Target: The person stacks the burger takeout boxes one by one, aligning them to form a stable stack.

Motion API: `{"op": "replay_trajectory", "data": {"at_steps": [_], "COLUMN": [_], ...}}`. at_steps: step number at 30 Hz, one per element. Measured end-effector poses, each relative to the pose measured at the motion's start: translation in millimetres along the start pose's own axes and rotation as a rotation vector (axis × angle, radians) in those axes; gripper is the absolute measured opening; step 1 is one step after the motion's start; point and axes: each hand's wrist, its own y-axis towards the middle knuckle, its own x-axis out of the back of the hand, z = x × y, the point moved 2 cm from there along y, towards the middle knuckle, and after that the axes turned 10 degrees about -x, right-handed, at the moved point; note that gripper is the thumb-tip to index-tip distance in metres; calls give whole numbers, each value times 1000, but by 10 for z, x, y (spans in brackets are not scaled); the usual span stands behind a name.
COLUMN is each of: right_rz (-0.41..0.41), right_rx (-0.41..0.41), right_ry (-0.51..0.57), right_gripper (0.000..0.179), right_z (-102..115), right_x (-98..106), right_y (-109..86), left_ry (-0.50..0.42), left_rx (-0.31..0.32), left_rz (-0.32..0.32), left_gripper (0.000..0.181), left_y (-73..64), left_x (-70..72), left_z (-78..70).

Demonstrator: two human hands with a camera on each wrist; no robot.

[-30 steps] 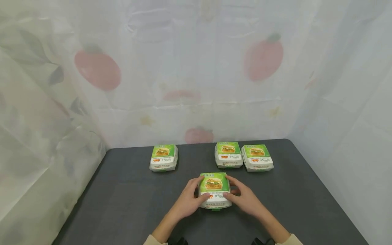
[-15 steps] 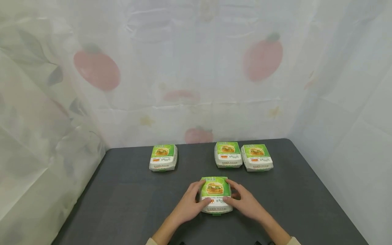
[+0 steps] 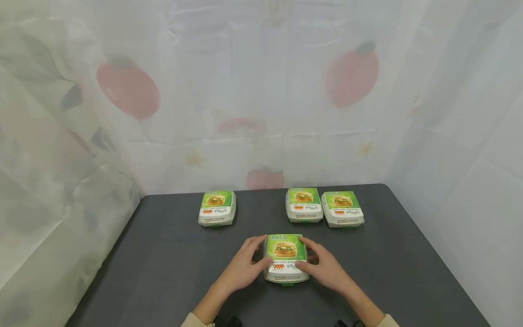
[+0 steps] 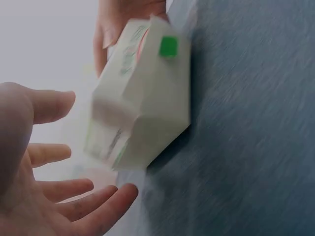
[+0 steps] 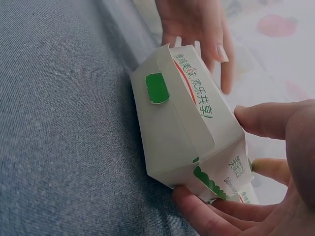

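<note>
A green and white cardboard burger box point(image 3: 286, 268), lid closed and with a burger picture on top, sits on the dark table in front of me. My left hand point(image 3: 241, 270) is at its left side; in the left wrist view its spread fingers stand just off the box point(image 4: 157, 88). On the other side my right hand point(image 3: 327, 268) holds the box, the thumb at the lid's edge and the fingers along the side wall, as the right wrist view shows. A green tab point(image 5: 157, 88) marks the box's front.
Along the table's far edge stand three matching burger boxes: one on the left point(image 3: 217, 209), and a middle one point(image 3: 304, 206) close beside a right one point(image 3: 342, 210). Printed sheets point(image 3: 261, 91) hang behind and at both sides of the dark table point(image 3: 163, 272).
The burger box came a little toward me on the table between both hands. Since half a second ago, the left hand has loosened and drawn slightly leftward off it.
</note>
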Motion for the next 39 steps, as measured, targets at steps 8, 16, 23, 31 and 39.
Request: {"op": "replay_trajectory", "data": {"at_steps": [8,16,23,31,39], "right_rz": [2,-8,-12,2,0], "right_rx": [-9,-9,-20,-11,-14], "right_ry": [11,4,11,10,10], "right_gripper": [72,72,71,71,71], "right_z": [5,3,15,32,13], "right_x": [-4,0,18,28,39], "right_y": [14,34,19,9,21], "left_ry": [146,248,260,295,320], "left_rx": [-17,-102,-100,-36,-89], "left_rz": [-196,-383,-474,-528,-618], "left_gripper": [45,25,24,31,30], "left_y": [-1,117,198,221,308], "left_x": [299,627,875,1112,1341], "left_z": [-42,69,325,570,752]}}
